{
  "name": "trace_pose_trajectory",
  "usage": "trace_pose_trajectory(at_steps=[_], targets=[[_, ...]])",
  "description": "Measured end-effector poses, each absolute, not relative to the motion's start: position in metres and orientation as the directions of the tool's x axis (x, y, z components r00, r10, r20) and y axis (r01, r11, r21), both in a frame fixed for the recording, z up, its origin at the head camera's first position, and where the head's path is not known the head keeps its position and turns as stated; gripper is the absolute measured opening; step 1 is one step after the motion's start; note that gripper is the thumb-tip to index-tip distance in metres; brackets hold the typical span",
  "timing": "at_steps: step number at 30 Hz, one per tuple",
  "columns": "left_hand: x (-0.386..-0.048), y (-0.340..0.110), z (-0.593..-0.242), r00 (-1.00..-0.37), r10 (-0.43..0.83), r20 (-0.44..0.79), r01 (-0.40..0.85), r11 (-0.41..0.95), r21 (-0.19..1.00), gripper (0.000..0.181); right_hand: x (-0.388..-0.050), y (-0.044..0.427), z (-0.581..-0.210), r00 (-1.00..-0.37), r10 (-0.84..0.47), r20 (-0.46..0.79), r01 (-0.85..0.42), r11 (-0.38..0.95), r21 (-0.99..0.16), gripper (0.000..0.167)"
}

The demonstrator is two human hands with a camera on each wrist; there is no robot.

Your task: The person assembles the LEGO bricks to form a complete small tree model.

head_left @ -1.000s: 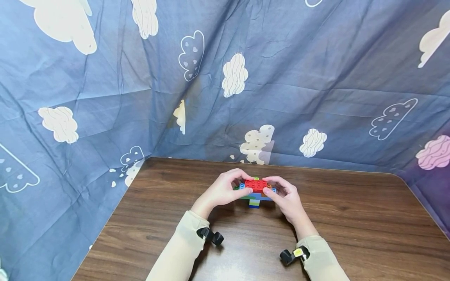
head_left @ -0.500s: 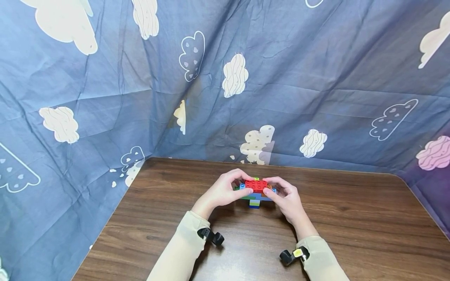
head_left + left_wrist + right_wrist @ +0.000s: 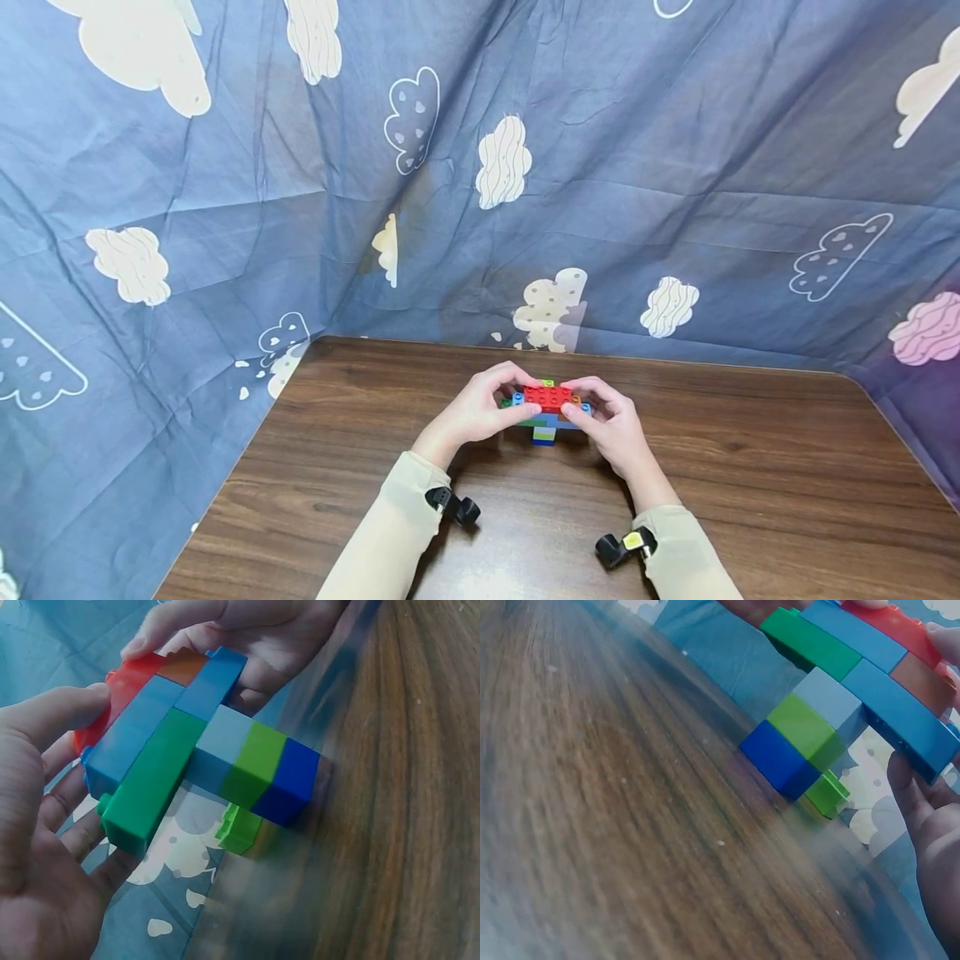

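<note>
A stacked toy-brick structure stands upright on the wooden table [image 3: 720,467]. Its top is a red brick [image 3: 547,397]. Thumb and fingers of my left hand [image 3: 472,410] pinch that brick's left end, while my right hand [image 3: 613,423] pinches its right end. Below the red layer lie a blue brick [image 3: 135,731] and a brown brick [image 3: 922,679]. Under those come a green brick [image 3: 154,780] and another blue brick [image 3: 900,716]. The narrow column beneath has a light blue brick [image 3: 223,735], a lime brick [image 3: 259,759] and a dark blue brick [image 3: 289,781].
Behind the column, a smaller lime piece [image 3: 827,793] shows near the table surface. A blue cloth [image 3: 600,225] with cloud prints hangs along the table's back edge and left side. Black wrist cameras sit on both sleeves.
</note>
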State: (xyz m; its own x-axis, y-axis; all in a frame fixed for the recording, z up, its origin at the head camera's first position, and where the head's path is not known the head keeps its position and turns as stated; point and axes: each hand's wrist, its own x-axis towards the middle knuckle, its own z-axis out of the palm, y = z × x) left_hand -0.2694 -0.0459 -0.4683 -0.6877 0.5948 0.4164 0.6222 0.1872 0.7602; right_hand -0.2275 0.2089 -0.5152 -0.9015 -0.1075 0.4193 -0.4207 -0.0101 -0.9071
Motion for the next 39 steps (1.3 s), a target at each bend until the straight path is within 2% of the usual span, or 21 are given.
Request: trace_pose_trajectory(at_steps=[13,18,26,34,39], targets=[[-0.269,-0.045,-0.469,-0.695,0.599,0.398,0.619,0.218,0.754,0.028,-0.227,0.209,-0.516,-0.918,-0.082,0.387,-0.388,-0.003,-0.922,0.029],[-0.269,-0.046,-0.470,-0.716,0.586,0.379,0.589,0.217,0.779,0.029,-0.227,0.209,-0.516,-0.921,-0.086,0.380,-0.381,-0.005,-0.924,0.030],[-0.270,-0.045,-0.472,-0.732,0.582,0.354,0.566,0.230,0.792,0.038,-0.227,0.208,-0.514,-0.919,-0.087,0.384,-0.383,-0.024,-0.923,0.030],[-0.272,-0.051,-0.470,-0.703,0.627,0.336,0.579,0.229,0.783,0.041,-0.227,0.207,-0.513,-0.911,-0.143,0.386,-0.379,-0.069,-0.923,0.031],[-0.275,-0.056,-0.470,-0.675,0.658,0.333,0.599,0.225,0.769,0.041,-0.228,0.212,-0.512,-0.917,-0.146,0.372,-0.371,-0.037,-0.928,0.028]])
